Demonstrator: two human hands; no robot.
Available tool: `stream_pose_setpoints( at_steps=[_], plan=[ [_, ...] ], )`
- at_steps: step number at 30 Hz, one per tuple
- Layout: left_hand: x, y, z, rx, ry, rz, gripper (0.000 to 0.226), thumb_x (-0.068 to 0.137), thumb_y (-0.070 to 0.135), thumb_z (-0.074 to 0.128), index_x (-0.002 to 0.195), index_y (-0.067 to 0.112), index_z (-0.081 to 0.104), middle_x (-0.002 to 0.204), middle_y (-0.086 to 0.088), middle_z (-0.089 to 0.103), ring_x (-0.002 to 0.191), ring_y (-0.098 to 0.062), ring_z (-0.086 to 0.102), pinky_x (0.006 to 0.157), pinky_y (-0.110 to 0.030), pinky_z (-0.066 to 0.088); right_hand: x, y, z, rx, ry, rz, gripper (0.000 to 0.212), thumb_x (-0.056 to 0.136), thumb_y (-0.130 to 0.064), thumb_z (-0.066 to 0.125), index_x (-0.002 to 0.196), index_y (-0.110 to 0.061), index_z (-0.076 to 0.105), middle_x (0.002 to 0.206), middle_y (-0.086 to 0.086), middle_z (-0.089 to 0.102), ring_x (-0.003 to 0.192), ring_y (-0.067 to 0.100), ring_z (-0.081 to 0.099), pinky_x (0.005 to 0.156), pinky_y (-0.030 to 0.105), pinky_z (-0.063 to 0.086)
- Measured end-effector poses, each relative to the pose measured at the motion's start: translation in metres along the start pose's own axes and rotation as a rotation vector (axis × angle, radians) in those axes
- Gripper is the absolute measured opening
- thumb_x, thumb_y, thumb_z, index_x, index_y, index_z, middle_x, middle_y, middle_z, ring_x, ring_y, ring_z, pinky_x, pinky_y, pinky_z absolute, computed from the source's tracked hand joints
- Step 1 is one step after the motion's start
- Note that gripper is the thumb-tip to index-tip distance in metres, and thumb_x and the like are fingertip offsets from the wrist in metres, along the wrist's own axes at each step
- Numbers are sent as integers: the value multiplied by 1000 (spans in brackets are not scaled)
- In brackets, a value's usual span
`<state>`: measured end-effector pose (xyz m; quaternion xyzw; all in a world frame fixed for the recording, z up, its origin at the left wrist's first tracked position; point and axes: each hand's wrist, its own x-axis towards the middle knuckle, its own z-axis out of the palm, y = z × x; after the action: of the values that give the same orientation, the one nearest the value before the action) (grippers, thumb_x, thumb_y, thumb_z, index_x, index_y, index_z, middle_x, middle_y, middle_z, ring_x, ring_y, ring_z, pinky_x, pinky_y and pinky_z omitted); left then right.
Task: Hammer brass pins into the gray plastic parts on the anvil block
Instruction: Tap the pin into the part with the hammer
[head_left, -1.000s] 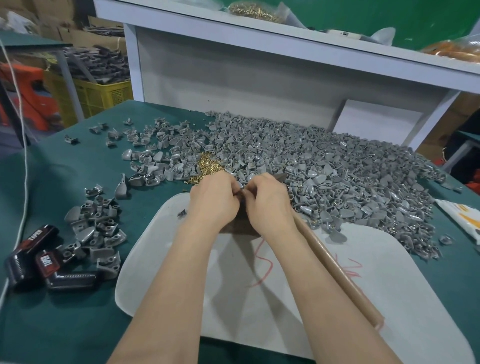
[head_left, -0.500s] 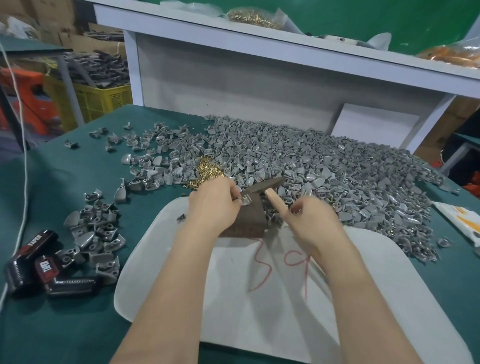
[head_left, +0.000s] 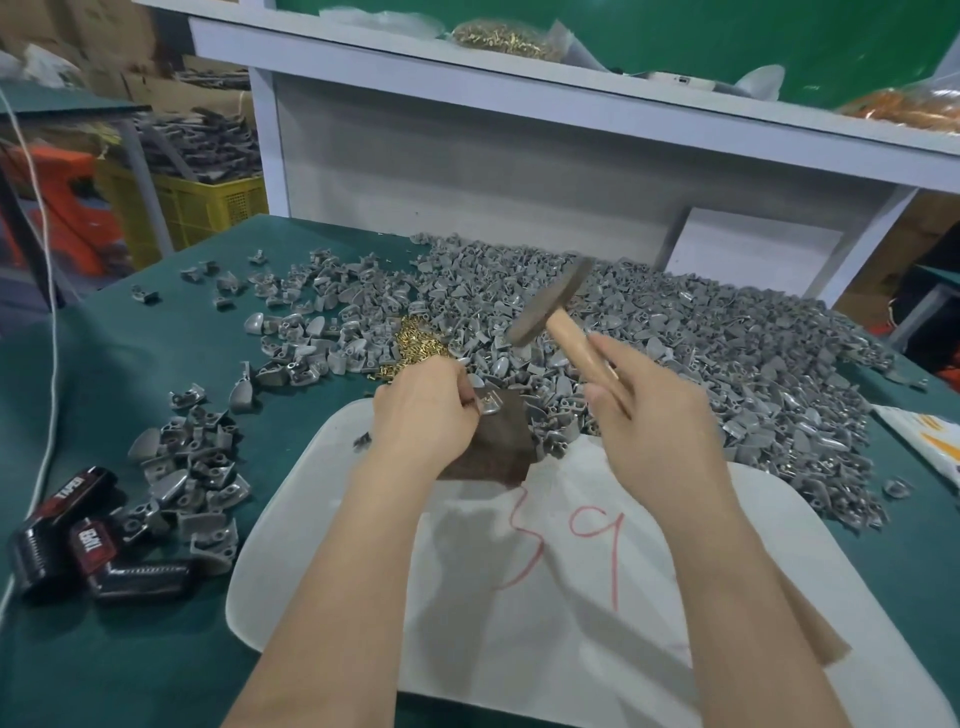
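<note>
Now; R hand (head_left: 660, 431): 1 hammer (head_left: 550, 301); L hand (head_left: 423, 410): 1 gray part (head_left: 488, 402)

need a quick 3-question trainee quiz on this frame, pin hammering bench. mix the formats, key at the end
1. Which hand grips the hammer? A) left B) right C) both
2. True or false: the hammer's head rests on the gray plastic part on the anvil block.
3. Fill in: the loose brass pins lie just beyond the ____ hand.

Key
1. B: the right hand grips the wooden handle.
2. False: the head is raised above the part.
3. left: the left hand holds the part on the block.
</note>
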<state>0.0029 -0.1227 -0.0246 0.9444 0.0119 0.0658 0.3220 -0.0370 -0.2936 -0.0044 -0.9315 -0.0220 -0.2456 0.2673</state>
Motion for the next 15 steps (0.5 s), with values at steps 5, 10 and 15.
stream_pose_setpoints(
  at_steps=[5,10,15],
  plan=[
    [0,0,1,-30,20,10,9,86,17,64,78,18,67,88,-1,67,95,-30,61,87,-41,50,-24,-13,-3,-5,-9,-126,52,91,-18,57,129,-50,46,108,-18,61,86,8,58,78,20,42],
    [1,-1,2,-31,23,18,8,85,19,65,79,17,69,90,-6,69,92,-31,62,85,-40,52,-27,-12,-1,-87,12,-90,47,94,-22,52,134,-44,46,115,-4,65,101,21,61,85,34,49],
    [3,-1,4,-44,17,2,7,84,19,65,80,15,70,90,-6,70,92,-30,63,84,-39,52,-31,-12,-1,-67,-38,-182,54,91,-15,55,134,-46,44,109,-8,65,96,17,62,82,30,50]
  ],
)
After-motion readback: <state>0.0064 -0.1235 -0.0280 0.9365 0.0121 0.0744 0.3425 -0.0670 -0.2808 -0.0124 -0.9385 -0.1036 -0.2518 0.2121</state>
